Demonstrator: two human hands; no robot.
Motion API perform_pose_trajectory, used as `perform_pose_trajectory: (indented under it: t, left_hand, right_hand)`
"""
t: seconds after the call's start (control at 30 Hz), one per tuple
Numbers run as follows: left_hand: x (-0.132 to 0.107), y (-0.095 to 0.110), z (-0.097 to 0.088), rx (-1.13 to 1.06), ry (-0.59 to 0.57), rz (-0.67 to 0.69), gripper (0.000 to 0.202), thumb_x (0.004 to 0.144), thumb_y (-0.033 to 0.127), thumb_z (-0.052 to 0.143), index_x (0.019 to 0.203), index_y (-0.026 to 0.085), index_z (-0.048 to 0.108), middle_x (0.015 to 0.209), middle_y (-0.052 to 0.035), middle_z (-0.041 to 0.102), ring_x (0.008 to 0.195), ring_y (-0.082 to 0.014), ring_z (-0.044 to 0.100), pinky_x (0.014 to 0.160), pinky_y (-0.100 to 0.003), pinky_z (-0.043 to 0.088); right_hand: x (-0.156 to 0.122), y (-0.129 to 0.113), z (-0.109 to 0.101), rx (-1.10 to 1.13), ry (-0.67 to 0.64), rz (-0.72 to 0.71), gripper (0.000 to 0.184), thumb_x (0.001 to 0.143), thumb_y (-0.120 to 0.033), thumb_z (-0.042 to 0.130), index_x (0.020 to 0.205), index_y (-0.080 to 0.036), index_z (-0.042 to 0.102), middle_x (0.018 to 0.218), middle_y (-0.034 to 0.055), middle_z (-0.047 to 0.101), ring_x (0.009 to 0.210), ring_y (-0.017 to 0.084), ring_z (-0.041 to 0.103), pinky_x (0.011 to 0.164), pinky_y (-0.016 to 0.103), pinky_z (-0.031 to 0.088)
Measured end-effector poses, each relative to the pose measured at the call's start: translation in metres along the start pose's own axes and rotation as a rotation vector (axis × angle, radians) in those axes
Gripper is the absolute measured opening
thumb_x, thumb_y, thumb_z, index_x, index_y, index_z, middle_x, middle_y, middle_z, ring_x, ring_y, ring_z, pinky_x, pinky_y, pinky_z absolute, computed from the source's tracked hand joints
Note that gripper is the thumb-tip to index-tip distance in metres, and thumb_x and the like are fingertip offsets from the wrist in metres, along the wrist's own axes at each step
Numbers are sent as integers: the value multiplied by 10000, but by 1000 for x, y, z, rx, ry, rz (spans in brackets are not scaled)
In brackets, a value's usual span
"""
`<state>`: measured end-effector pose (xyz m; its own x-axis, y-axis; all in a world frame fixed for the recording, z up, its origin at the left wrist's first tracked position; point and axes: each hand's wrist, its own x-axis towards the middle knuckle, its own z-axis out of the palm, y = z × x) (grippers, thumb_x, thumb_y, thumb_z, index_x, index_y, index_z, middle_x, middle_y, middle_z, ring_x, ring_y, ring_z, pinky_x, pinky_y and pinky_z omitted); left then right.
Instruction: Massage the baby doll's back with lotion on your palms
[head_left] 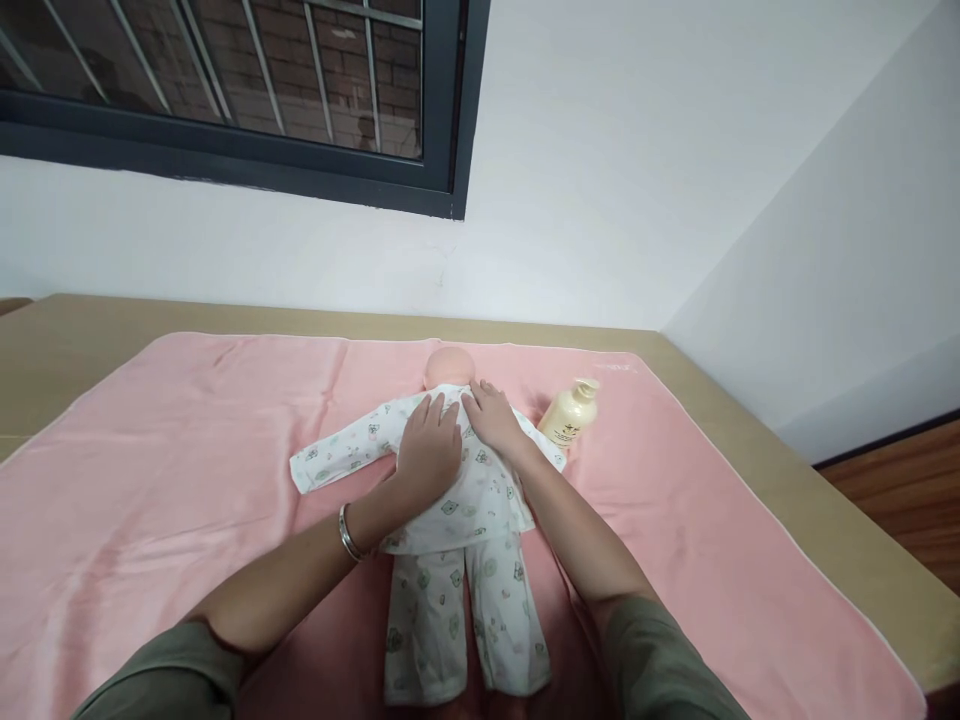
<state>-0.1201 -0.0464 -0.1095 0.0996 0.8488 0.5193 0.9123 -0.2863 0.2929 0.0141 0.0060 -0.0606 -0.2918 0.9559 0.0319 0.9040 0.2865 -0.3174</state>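
The doll lies on its back in the middle of the pink towel, its bare head toward twelve o'clock and its legs running down to six, dressed in a white printed top and matching trousers. One sleeve stretches flat toward nine o'clock; the other is mostly hidden under our right forearm. Both our hands are on its chest: the left hand lies flat, fingers together and extended, palm down on the fabric at the eleven o'clock side of the torso. The right hand rests just beside it at one o'clock, fingertips up at the collar. Neither hand grips anything; both are open and pressing on the cloth. We judge the step in hand to be work on the front of the top, near the neck, whether smoothing or closing we cannot tell. Any further move there would call for fingertip work at the collar rather than flat palms, with one hand steadying the torso. A silver bracelet sits on our left wrist. At two o'clock from the doll, near its hidden sleeve, a cream pump bottle lies tilted on the towel. The towel covers most of the tan desk, which stands against a white wall under a barred window.
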Motion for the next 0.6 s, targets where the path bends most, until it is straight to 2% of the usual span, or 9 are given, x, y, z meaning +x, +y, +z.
perform_pose_trajectory:
  t: [0.13,0.23,0.4,0.5,0.6]
  left_hand:
    - [19,-24,7,-122,-44,-111,449,980,277,294,1307,103,547,1355,-182,599,1293,-289,531,1107,-479,406]
    - [25,-35,10,-138,-48,-147,461,988,290,271,1317,109,540,1367,-183,593,1314,-284,518,1101,-488,413]
    - [1,-10,3,-61,-2,-10,442,961,279,355,1344,146,533,1435,-158,540,1379,-310,441,1133,-513,361]
    - [-1,-4,-1,-80,7,-45,411,959,296,365,1285,165,579,1392,-143,576,1327,-302,489,1123,-499,373]
    - [8,-13,1,-103,8,-117,430,964,328,348,1284,150,574,1326,-158,615,1272,-308,525,1115,-515,371]
  right_hand:
    - [-29,-17,5,-59,6,-117,495,1029,-277,288,1471,-108,433,1547,171,408,1443,326,316,1161,488,232]
    - [-40,-24,6,-55,-1,-187,498,1034,-316,287,1490,-169,424,1576,124,378,1462,324,284,1166,489,230]
    - [-10,-5,5,6,-2,4,554,1050,-407,241,1529,-151,349,1587,165,347,1478,306,276,1164,515,207]
    - [1,2,11,25,9,18,591,1048,-441,234,1537,-124,329,1586,186,341,1489,296,258,1178,513,161]
    - [-1,2,18,7,63,-8,579,1044,-427,240,1520,-122,364,1568,179,378,1476,286,286,1188,501,143]
